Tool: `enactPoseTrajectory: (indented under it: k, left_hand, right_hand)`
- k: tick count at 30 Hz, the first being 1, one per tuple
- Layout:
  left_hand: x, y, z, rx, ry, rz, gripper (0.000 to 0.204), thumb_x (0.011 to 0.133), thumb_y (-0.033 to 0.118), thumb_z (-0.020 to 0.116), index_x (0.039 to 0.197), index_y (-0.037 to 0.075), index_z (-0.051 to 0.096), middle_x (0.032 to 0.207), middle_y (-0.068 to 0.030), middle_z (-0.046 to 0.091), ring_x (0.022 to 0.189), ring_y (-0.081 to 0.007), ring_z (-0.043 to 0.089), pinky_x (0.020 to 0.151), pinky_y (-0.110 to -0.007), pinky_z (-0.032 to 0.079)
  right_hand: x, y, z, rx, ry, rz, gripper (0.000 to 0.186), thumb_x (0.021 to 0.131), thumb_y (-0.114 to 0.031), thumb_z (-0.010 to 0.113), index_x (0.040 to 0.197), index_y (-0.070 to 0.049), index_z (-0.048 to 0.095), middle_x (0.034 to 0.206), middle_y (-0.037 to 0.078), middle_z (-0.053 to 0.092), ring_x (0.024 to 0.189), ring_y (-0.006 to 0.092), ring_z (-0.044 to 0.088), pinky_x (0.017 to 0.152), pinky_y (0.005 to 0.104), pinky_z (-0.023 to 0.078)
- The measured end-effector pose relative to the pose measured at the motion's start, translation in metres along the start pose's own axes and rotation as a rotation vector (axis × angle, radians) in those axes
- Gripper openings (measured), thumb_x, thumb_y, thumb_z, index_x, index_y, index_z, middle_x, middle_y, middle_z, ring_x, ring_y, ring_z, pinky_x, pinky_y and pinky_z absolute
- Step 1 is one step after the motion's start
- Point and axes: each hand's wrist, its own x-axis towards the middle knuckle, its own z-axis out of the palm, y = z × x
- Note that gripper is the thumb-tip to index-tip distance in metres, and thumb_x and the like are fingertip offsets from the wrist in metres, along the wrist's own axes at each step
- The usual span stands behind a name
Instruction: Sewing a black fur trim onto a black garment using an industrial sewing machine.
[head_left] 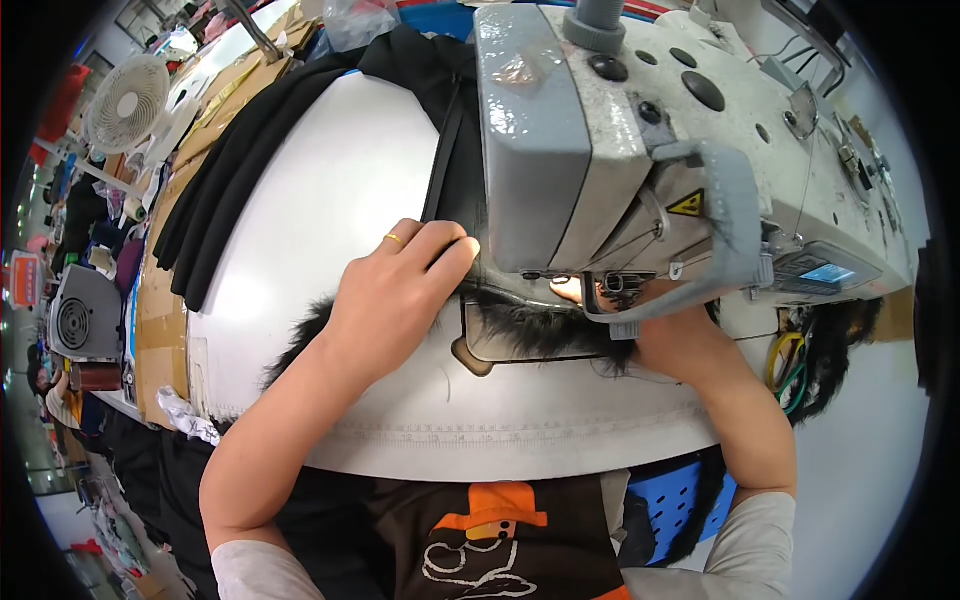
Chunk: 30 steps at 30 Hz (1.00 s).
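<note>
A black garment piece with fur trim (540,328) lies under the head of a sewing machine (540,130). My left hand (395,285), a ring on one finger, is closed on the black fabric (462,225) left of the needle area, fingers curled at its edge. My right hand (680,330) reaches in from the right behind the grey guard (735,210). Its fingertips show beside the presser foot (618,288), pressed together on the fabric; the guard and machine hide the rest of the grip. Under the fur, part of a dark-edged plate (480,355) shows.
More black fabric (225,190) drapes across the white table (330,170) at left. Yellow and green-handled scissors (787,368) lie at right beside black fur. A blue perforated basket (680,510) sits below the table edge. A fan (128,103) stands far left.
</note>
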Motion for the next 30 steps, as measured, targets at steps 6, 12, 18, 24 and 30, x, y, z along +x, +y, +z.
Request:
enactPoseTrajectory:
  k: [6,12,18,24,30]
  left_hand:
    - [-0.009,-0.011,0.003,-0.054,0.020,0.214,0.038,0.079,0.005,0.066,0.117,0.009,0.065,0.120,-0.0013,0.065,0.102,-0.0210,0.065,0.059,-0.030,0.057]
    - [-0.015,-0.012,-0.002,-0.042,-0.016,0.305,0.041,0.080,0.009,0.065,0.120,0.007,0.070,0.127,-0.0022,0.066,0.104,-0.0213,0.065,0.061,-0.029,0.055]
    - [-0.019,-0.009,-0.003,-0.018,-0.041,0.264,0.041,0.079,0.010,0.064,0.120,0.007,0.071,0.120,-0.0019,0.070,0.105,-0.0220,0.066,0.065,-0.030,0.056]
    - [-0.002,0.008,0.000,-0.035,-0.042,0.253,0.035,0.080,0.012,0.065,0.114,0.008,0.073,0.111,-0.0009,0.070,0.105,-0.0200,0.067,0.069,-0.030,0.057]
    - [0.000,0.010,0.007,-0.026,-0.042,0.264,0.032,0.080,0.013,0.066,0.111,0.008,0.073,0.101,-0.0016,0.067,0.103,-0.0210,0.066,0.075,-0.032,0.056]
  right_hand:
    - [-0.002,0.010,0.010,0.047,-0.136,0.085,0.038,0.074,-0.004,0.075,0.109,-0.014,0.067,0.105,0.011,0.070,0.096,0.0375,0.068,0.073,0.0513,0.056]
    - [0.003,0.010,0.009,-0.023,-0.010,-0.042,0.039,0.084,-0.009,0.070,0.121,-0.021,0.068,0.103,0.013,0.071,0.088,0.0349,0.070,0.069,0.0481,0.056]
    - [-0.001,0.007,0.007,0.022,0.122,-0.084,0.036,0.075,-0.004,0.070,0.109,-0.014,0.067,0.104,0.010,0.068,0.094,0.0350,0.069,0.070,0.0483,0.056]
    - [-0.026,0.024,-0.007,0.000,-0.043,0.065,0.054,0.070,0.000,0.070,0.121,-0.018,0.071,0.111,0.007,0.072,0.094,0.0339,0.071,0.068,0.0454,0.056]
    - [-0.035,0.027,-0.004,0.035,0.094,0.113,0.063,0.067,0.002,0.070,0.126,-0.020,0.071,0.114,0.005,0.074,0.086,0.0337,0.072,0.064,0.0443,0.056]
